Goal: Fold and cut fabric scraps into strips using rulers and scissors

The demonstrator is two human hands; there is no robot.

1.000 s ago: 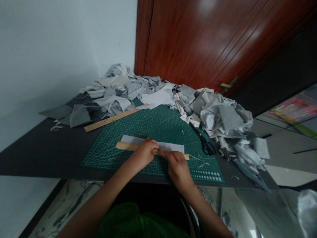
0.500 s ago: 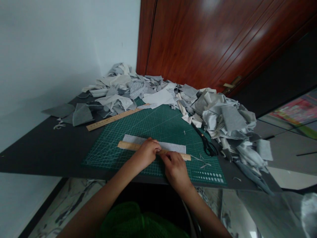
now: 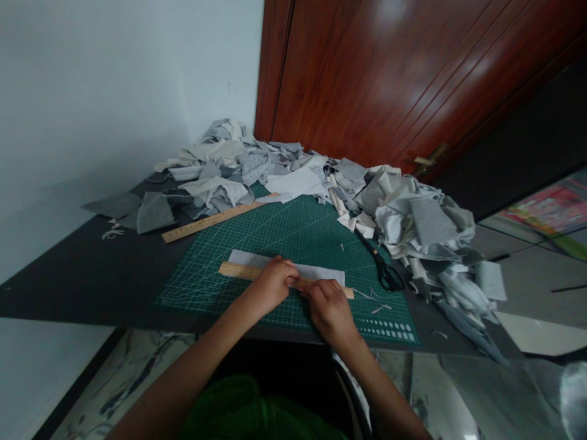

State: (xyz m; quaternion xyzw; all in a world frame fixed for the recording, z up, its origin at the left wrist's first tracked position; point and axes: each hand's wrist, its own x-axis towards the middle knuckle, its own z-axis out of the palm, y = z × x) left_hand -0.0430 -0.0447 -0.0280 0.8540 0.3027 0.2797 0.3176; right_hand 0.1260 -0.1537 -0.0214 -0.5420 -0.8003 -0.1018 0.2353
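Left hand and right hand curl at the wooden ruler atop grey cloth; whether they're gripping, impossible to tell!

The cutting mat lies on the worktop. On its near part is the cloth strip, and the near ruler runs along the near side of this strip. The left hand and the right hand are at the ruler, side by side. To the right lie loose threads and, farther back, the scissors, at the mat's right edge. The far ruler crosses the mat's left edge. Cloth scraps are heaped behind and to the right, before the door.
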